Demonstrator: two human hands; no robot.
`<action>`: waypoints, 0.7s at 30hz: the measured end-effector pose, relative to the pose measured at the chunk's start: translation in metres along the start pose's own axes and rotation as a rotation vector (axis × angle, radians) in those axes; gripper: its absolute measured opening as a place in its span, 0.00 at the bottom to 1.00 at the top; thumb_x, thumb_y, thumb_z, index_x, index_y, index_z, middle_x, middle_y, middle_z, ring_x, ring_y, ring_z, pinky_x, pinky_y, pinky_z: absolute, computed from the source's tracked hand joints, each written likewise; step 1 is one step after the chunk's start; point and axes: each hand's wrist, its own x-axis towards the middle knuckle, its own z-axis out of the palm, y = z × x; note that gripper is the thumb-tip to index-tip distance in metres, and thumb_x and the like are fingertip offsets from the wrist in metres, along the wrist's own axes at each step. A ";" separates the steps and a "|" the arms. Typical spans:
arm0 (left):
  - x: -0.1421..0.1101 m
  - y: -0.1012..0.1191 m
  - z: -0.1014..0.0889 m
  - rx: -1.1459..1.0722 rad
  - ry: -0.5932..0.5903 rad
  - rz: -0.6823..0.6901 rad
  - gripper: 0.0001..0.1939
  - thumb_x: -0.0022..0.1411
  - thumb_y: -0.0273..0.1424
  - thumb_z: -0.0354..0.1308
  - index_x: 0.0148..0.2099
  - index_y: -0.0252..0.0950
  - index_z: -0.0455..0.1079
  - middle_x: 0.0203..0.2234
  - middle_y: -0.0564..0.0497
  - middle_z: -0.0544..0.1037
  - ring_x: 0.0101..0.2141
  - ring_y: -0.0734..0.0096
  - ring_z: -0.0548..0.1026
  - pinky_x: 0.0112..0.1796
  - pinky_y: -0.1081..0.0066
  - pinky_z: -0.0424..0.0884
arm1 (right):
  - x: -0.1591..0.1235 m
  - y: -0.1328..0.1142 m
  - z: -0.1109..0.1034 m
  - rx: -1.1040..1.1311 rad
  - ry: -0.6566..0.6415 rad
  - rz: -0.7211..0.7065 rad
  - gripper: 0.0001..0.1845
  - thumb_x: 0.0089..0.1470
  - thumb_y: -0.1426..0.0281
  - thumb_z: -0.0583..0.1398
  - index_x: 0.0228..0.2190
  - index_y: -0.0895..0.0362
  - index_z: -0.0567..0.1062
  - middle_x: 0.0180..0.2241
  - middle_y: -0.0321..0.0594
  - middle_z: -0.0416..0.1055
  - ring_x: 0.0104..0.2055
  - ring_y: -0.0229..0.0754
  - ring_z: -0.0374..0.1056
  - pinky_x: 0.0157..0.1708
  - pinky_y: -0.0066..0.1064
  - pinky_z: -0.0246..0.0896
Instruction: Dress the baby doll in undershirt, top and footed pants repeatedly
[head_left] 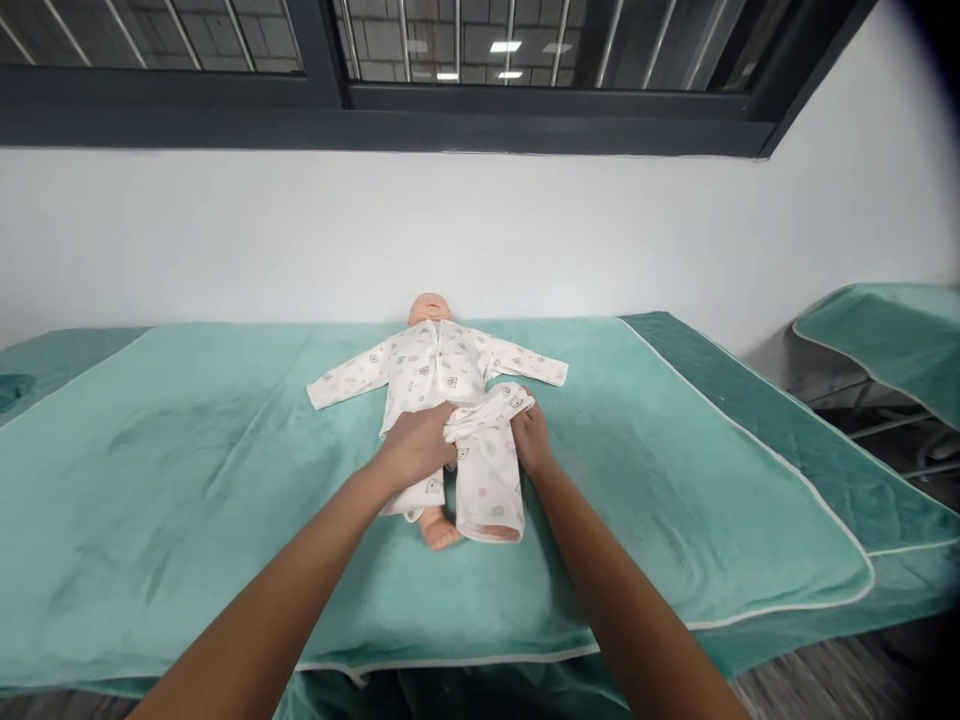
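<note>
A baby doll [430, 307] lies on its back, head toward the wall, dressed in a white patterned long-sleeved top [420, 365] with both sleeves spread out. White patterned baby trousers [489, 485] are on its legs, bunched at the waist. My left hand [418, 445] is closed on the bunched waist cloth at its left side. At the other side of the waist, my right hand [531, 435] grips the same fabric near its edge. One bare doll foot [437, 530] pokes out of a trouser leg; the other foot is mostly hidden inside its leg opening.
The doll rests on a green blanket [225, 520] with white piping, spread over a darker green bed cover [757, 410]. Behind is a white wall [337, 230] beneath a dark-framed window [540, 125]. At right stands another green-covered surface [892, 340] with metal legs.
</note>
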 end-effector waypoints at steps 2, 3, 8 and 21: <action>0.011 0.003 -0.002 0.113 0.005 0.035 0.12 0.54 0.28 0.55 0.42 0.42 0.71 0.38 0.50 0.80 0.41 0.57 0.76 0.37 0.67 0.65 | 0.002 0.001 -0.001 0.039 0.002 0.029 0.13 0.56 0.62 0.54 0.35 0.55 0.74 0.41 0.40 0.76 0.46 0.45 0.68 0.50 0.37 0.61; 0.017 0.005 -0.003 0.176 0.031 0.051 0.10 0.56 0.28 0.53 0.41 0.41 0.70 0.38 0.49 0.79 0.41 0.57 0.75 0.37 0.67 0.65 | 0.002 0.002 -0.001 0.084 0.005 0.056 0.14 0.56 0.61 0.54 0.36 0.55 0.75 0.42 0.41 0.76 0.47 0.46 0.68 0.51 0.38 0.61; 0.034 0.006 0.004 0.286 0.285 0.006 0.11 0.58 0.24 0.49 0.43 0.39 0.66 0.41 0.46 0.77 0.43 0.56 0.74 0.34 0.66 0.62 | -0.002 -0.009 -0.005 0.398 -0.226 0.207 0.21 0.47 0.62 0.65 0.43 0.55 0.76 0.48 0.43 0.76 0.52 0.49 0.70 0.54 0.42 0.62; 0.007 -0.010 0.018 0.010 0.255 0.040 0.08 0.60 0.25 0.50 0.40 0.39 0.67 0.39 0.49 0.76 0.43 0.60 0.73 0.41 0.65 0.63 | -0.011 -0.011 -0.012 -0.119 -0.246 -0.045 0.07 0.48 0.64 0.64 0.29 0.55 0.77 0.34 0.39 0.77 0.40 0.46 0.70 0.46 0.40 0.65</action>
